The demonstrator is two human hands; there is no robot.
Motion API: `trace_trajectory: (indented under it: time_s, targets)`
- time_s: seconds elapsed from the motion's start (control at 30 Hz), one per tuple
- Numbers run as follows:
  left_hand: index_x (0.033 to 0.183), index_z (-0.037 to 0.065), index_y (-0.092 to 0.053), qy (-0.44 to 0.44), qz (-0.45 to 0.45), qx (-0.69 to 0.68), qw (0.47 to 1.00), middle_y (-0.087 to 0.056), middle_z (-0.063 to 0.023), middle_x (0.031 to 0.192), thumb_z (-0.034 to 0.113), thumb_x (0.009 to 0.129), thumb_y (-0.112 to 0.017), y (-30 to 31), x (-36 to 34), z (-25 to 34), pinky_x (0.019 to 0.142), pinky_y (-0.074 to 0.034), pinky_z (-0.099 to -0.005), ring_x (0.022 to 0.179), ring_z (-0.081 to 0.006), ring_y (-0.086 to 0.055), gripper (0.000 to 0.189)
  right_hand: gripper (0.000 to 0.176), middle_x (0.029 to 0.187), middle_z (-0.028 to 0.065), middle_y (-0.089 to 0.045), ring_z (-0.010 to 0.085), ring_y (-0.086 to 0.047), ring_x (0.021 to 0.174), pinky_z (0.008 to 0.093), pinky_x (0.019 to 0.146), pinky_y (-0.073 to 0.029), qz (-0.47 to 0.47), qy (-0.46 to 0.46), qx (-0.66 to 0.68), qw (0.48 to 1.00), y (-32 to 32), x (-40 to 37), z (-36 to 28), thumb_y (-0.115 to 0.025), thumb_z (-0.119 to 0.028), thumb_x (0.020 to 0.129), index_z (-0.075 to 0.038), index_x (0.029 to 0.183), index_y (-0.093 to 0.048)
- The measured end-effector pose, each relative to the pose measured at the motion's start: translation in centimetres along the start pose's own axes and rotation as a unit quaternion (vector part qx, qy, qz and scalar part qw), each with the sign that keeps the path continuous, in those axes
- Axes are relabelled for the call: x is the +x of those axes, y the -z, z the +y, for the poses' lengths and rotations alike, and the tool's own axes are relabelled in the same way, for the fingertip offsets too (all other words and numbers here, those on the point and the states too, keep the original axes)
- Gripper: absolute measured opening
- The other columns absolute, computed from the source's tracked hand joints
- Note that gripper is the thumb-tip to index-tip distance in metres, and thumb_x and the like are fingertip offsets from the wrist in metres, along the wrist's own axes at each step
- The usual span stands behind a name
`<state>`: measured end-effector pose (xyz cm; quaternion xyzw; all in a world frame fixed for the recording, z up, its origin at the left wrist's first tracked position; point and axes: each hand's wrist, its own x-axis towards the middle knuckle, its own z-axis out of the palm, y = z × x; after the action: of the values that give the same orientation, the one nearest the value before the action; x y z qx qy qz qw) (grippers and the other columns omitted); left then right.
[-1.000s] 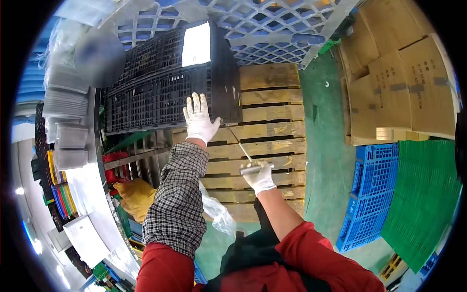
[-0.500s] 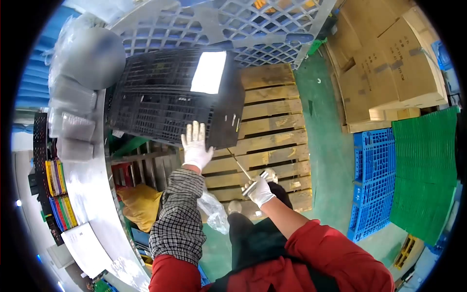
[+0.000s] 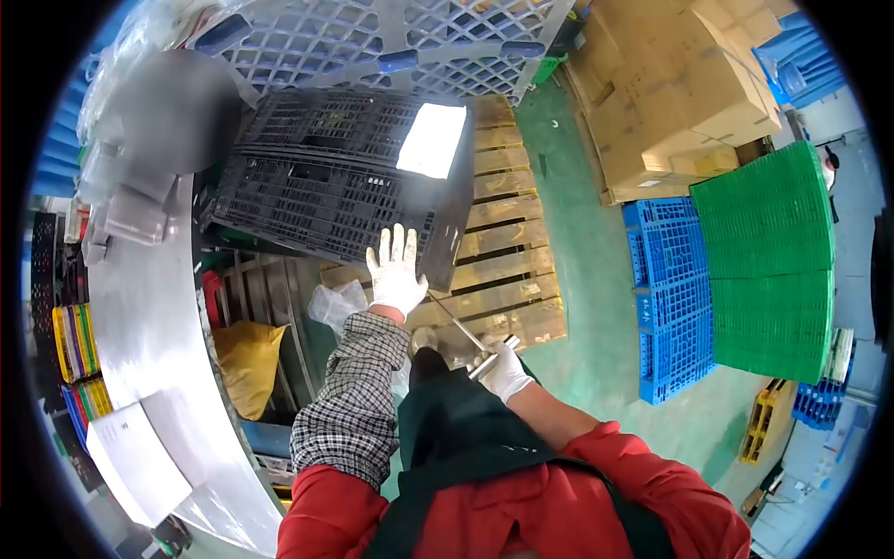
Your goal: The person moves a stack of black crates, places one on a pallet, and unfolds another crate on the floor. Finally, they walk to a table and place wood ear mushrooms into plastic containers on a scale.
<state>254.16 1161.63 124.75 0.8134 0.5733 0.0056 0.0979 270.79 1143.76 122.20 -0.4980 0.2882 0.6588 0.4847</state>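
A stack of black plastic crates [image 3: 307, 200] stands in front of me, partly over a wooden pallet [image 3: 510, 247]. A white sheet of paper [image 3: 432, 140] lies on top of the stack. My left hand [image 3: 398, 275], in a white glove, rests with spread fingers against the stack's near side. Lower right, my gloved right hand [image 3: 506, 371] is closed around the crossbar of a T-handled metal rod [image 3: 458, 322]. The thin shaft runs up to the lower near corner of the crates; its far end is hidden.
On the left runs a metal workbench [image 3: 140, 307]. A grey lattice pallet [image 3: 372, 42] stands behind the crates. To the right are cardboard boxes [image 3: 661, 93], a blue pallet [image 3: 672, 298] and green stacked crates [image 3: 768, 270]. A yellow sack [image 3: 250, 363] sits below the bench.
The view has shifted, and the crates now sit closer to me over the pallet. My left hand stays on them, and my right hand keeps its hold on the rod, nearer my body.
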Motion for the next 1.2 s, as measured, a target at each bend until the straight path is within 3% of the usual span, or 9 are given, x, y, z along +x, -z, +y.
trace_trajectory:
  time_s: [0.13, 0.23, 0.43, 0.63, 0.7, 0.87, 1.03, 1.13, 1.2]
  targets:
    - [0.146, 0.013, -0.017, 0.002, -0.026, 0.005, 1.0, -0.01, -0.0115, 0.152, 0.036, 0.072, -0.067, -3.0, -9.9, 6.4, 0.108, -0.011, -0.0563, 0.14, -0.0307, -0.008, 0.092, 0.019, 0.066, 0.006, -0.047, 0.0246, -0.049, 0.061, 0.0461, 0.069, -0.045, -0.083, -0.004, -0.028, 0.996, 12.0, -2.5, 0.7, -0.044, -0.024, 0.088, -0.007, 0.081, -0.047]
    - [0.145, 0.012, -0.019, -0.003, 0.009, -0.03, 0.999, -0.013, -0.0118, 0.151, 0.032, 0.07, -0.069, -5.7, -15.7, 11.6, 0.108, -0.015, -0.0554, 0.139, -0.0301, -0.012, 0.092, 0.013, 0.058, 0.0033, -0.039, 0.0224, -0.045, 0.054, 0.0397, 0.062, -0.043, -0.04, -0.007, -0.016, 0.999, 18.9, -4.5, -0.1, -0.054, -0.011, 0.077, -0.012, 0.071, -0.042]
    - [0.144, 0.012, -0.022, -0.018, 0.069, -0.043, 0.997, -0.017, -0.011, 0.151, 0.028, 0.066, -0.07, -10.7, -32.2, 20.1, 0.109, -0.015, -0.0527, 0.139, -0.0294, -0.013, 0.094, 0.011, 0.065, 0.006, -0.044, 0.0251, -0.048, 0.059, 0.0428, 0.064, -0.044, -0.036, 0.02, -0.005, 0.999, 38.7, -9.6, 3.5, -0.054, -0.012, 0.077, -0.009, 0.074, -0.044]
    - [0.142, 0.012, -0.026, -0.07, 0.118, -0.007, 0.991, -0.021, -0.0105, 0.149, 0.026, 0.064, -0.069, -19.7, -52.9, 20.6, 0.108, -0.017, -0.0527, 0.138, -0.0279, -0.018, 0.09, 0.008, 0.065, 0.0065, -0.045, 0.0248, -0.049, 0.061, 0.042, 0.061, -0.045, -0.099, 0.024, 0.049, 0.994, 63.4, -10.8, 19.8, -0.053, -0.011, 0.079, -0.008, 0.078, -0.046]
    - [0.141, 0.011, -0.029, -0.094, 0.135, 0.006, 0.986, -0.024, -0.01, 0.148, 0.024, 0.064, -0.068, -23.7, -59.7, 20.3, 0.107, -0.019, -0.0523, 0.137, -0.0274, -0.021, 0.087, 0.009, 0.064, 0.0046, -0.044, 0.0232, -0.047, 0.059, 0.0404, 0.061, -0.043, -0.07, 0.064, 0.056, 0.994, 69.0, -11.1, 26.4, -0.051, -0.012, 0.08, -0.008, 0.074, -0.045]
    - [0.141, 0.011, -0.029, -0.139, 0.117, 0.038, 0.983, -0.024, -0.0107, 0.148, 0.025, 0.063, -0.069, -30.1, -72.4, 21.8, 0.107, -0.019, -0.0519, 0.137, -0.0271, -0.021, 0.089, 0.005, 0.066, 0.0039, -0.044, 0.0219, -0.047, 0.061, 0.0377, 0.064, -0.043, -0.079, 0.032, 0.089, 0.992, 79.2, -9.8, 34.7, -0.05, -0.011, 0.078, -0.009, 0.076, -0.047]
    - [0.14, 0.011, -0.031, -0.192, 0.083, 0.04, 0.977, -0.025, -0.0129, 0.148, 0.022, 0.065, -0.069, -38.6, -79.2, 24.8, 0.108, -0.017, -0.0516, 0.137, -0.0301, -0.021, 0.085, 0.011, 0.064, 0.0037, -0.041, 0.0223, -0.046, 0.06, 0.0382, 0.063, -0.044, -0.017, 0.002, 0.128, 0.992, 85.1, -3.6, 37.8, -0.052, -0.015, 0.08, -0.01, 0.074, -0.044]
    - [0.139, 0.009, -0.032, -0.191, 0.093, 0.043, 0.976, -0.027, -0.0152, 0.146, 0.022, 0.062, -0.07, -43.3, -79.1, 28.6, 0.108, -0.017, -0.0511, 0.135, -0.0322, -0.023, 0.086, 0.012, 0.062, 0.0042, -0.039, 0.0222, -0.045, 0.057, 0.0404, 0.061, -0.043, -0.073, 0.027, 0.165, 0.983, 90.9, 0.8, 36.0, -0.053, -0.014, 0.08, -0.009, 0.072, -0.044]
    - [0.137, 0.006, -0.034, -0.198, 0.123, 0.06, 0.971, -0.03, -0.0167, 0.144, 0.02, 0.06, -0.07, -45.1, -77.9, 31.0, 0.107, -0.019, -0.0506, 0.134, -0.0332, -0.026, 0.086, 0.013, 0.059, 0.0048, -0.041, 0.0213, -0.044, 0.05, 0.0402, 0.051, -0.042, 0.028, 0.027, 0.155, 0.987, 94.9, 4.0, 34.5, -0.057, -0.008, 0.076, -0.007, 0.071, -0.045]
